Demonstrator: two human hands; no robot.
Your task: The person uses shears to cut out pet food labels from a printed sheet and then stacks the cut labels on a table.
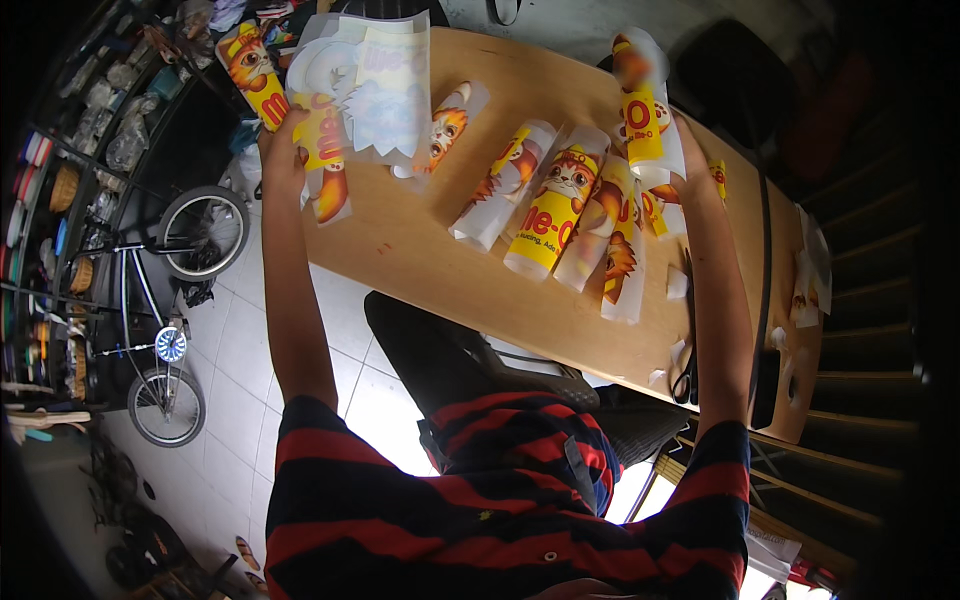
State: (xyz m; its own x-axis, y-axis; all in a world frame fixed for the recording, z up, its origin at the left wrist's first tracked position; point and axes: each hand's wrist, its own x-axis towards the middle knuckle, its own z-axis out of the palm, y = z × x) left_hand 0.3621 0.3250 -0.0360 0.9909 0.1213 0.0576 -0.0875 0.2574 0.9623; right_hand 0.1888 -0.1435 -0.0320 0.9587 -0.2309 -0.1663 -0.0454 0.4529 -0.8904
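At the table's far left edge, my left hand (284, 145) is closed on a printed sheet (320, 130) with yellow and orange cat artwork. Beside it a large whitish sheet (385, 95) shows its pale back, the print faint through it. My right hand (688, 150), fingers partly hidden, grips a rolled printed sheet (642, 125) raised over the right side. Between my hands several rolled cat-print sheets lie on the wooden table (400, 250), among them a roll with a cat face (560, 205), another roll (505, 185) to its left and a curled piece (450, 130) farther left.
Paper scraps (678, 283) and black-handled scissors (684, 385) lie near the table's right front edge. A dark chair (735, 75) stands beyond the far right. Left of the table are a small bicycle (165, 310) and loaded shelves (60, 190). A railing (860, 375) runs along the right.
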